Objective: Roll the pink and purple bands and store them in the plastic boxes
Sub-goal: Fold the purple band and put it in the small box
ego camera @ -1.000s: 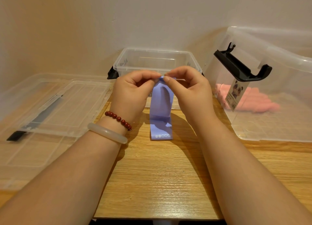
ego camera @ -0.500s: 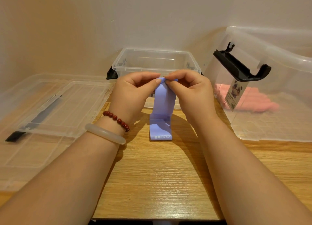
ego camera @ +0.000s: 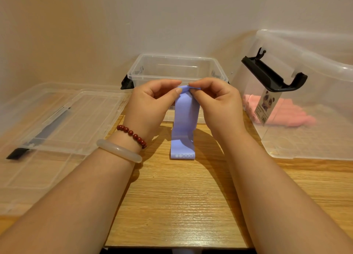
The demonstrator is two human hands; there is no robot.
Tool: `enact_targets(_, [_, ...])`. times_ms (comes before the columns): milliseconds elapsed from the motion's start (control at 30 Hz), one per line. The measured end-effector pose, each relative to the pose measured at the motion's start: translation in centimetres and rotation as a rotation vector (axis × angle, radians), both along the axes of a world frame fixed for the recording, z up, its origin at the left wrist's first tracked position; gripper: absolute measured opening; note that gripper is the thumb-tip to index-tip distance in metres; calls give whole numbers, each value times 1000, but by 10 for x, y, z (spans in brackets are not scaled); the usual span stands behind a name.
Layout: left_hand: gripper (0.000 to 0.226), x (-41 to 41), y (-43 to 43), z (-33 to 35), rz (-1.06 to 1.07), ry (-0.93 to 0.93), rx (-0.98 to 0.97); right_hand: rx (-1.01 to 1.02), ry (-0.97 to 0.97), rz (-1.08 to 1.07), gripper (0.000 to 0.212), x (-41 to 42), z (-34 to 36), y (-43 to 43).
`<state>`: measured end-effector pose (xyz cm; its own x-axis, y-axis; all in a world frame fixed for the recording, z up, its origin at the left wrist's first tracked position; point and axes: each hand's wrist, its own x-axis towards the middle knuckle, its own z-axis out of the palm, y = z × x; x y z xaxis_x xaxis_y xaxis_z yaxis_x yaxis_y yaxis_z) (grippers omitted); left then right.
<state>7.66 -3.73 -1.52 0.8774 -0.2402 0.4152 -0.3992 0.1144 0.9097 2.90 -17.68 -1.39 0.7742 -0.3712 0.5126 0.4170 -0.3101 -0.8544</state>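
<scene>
Two bare forearms reach in from the near edge over the wooden tabletop [ego camera: 181, 206]. On the left wrist sit a pale bangle [ego camera: 118, 150] and, just past it, a string of dark red beads [ego camera: 131, 134].

Between the wrists, the low end of the purple band [ego camera: 184, 131] lies flat on the wood, with a row of small white dots printed across it. From there the band rises to the hands. The left hand [ego camera: 150, 105] and right hand [ego camera: 215, 105] meet at its top end, each with fingers curled and pinching the band between thumb and forefinger. The top edge is bent over between the fingertips.

Left of the left hand lie clear lids [ego camera: 57, 120], one on the other, with a black clip at the near corner. Right of the right hand stands a big clear box [ego camera: 305, 143], its black latch [ego camera: 271, 76] raised and a panda label [ego camera: 267, 106] on its wall. Pink bands [ego camera: 290, 116], rolled, lie inside it on the floor.

Just beyond the hands stands a small clear box [ego camera: 219, 70], open at the top, close to the wall.
</scene>
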Motion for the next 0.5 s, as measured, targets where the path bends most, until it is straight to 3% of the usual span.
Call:
enact_targets(333, [16,0,1,0,-102,71,-47,-17,-20,29,29,-1,1,-1])
enact_targets(500, [17,3,0,-1,-51,83,-29,-84,-3,14,31,-1,1,-1])
